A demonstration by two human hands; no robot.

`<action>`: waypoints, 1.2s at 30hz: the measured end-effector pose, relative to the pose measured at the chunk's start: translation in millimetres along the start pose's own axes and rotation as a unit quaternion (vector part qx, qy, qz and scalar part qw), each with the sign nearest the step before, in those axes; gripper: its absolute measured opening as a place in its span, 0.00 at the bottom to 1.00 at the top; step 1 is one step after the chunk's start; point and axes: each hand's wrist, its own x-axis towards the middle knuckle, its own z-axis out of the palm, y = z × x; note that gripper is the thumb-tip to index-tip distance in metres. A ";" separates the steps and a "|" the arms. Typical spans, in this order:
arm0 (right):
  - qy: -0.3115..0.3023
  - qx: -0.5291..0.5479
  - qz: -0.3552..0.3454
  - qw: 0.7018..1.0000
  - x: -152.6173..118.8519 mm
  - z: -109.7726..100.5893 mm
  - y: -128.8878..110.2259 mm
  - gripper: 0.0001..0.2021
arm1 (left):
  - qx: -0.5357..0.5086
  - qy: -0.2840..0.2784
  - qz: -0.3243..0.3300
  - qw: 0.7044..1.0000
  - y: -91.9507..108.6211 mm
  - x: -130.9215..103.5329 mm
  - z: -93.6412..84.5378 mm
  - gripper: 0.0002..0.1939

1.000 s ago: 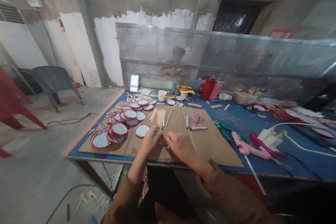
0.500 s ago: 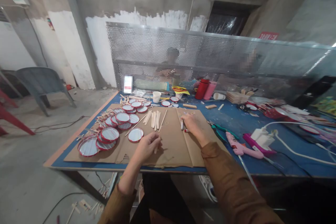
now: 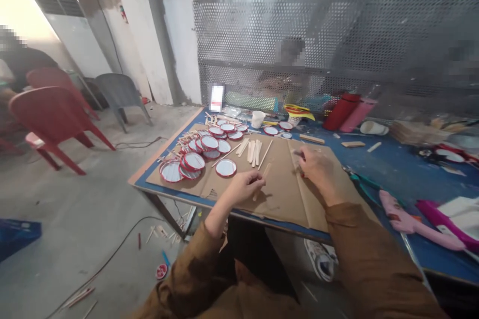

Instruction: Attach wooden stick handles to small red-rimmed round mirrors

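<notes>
My left hand [image 3: 247, 187] is closed on a flat wooden stick [image 3: 267, 171] above the front of the cardboard sheet [image 3: 284, 199]. My right hand [image 3: 314, 167] is closed on a dark-tipped marker [image 3: 298, 153] over the right part of the cardboard. Between and beyond the hands lie several flat wooden sticks [image 3: 254, 152] and one thin stick [image 3: 265, 154]. A round red-rimmed disc [image 3: 226, 168] rests left of my left hand. More such discs [image 3: 194, 161] are heaped at the cardboard's left side, with wooden sticks attached to some.
A pink glue gun [image 3: 402, 214] and green-handled pliers [image 3: 361, 182] lie to the right. Along the back stand a white cup [image 3: 258, 119], a phone [image 3: 216, 98] and a red bottle [image 3: 342, 111] beside a pink one. A metal mesh screen [image 3: 239, 35] rises behind the table.
The view has turned left, so the table appears further right. My left hand now shows a stick upright from its fingers, and my right hand has lifted the marker.
</notes>
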 end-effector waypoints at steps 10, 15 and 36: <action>0.150 0.531 0.130 0.824 -65.2 -42.9 -103.3 0.10 | 0.054 0.025 0.046 0.997 -7.0 1.6 4.9 0.11; 0.220 0.481 0.111 0.841 -85.9 -34.5 -119.3 0.06 | 0.094 0.011 0.053 0.994 -6.6 1.1 5.9 0.12; 0.287 0.369 0.033 0.883 -78.3 -31.4 -119.3 0.03 | 0.104 -0.004 0.045 0.994 -6.5 1.4 5.7 0.10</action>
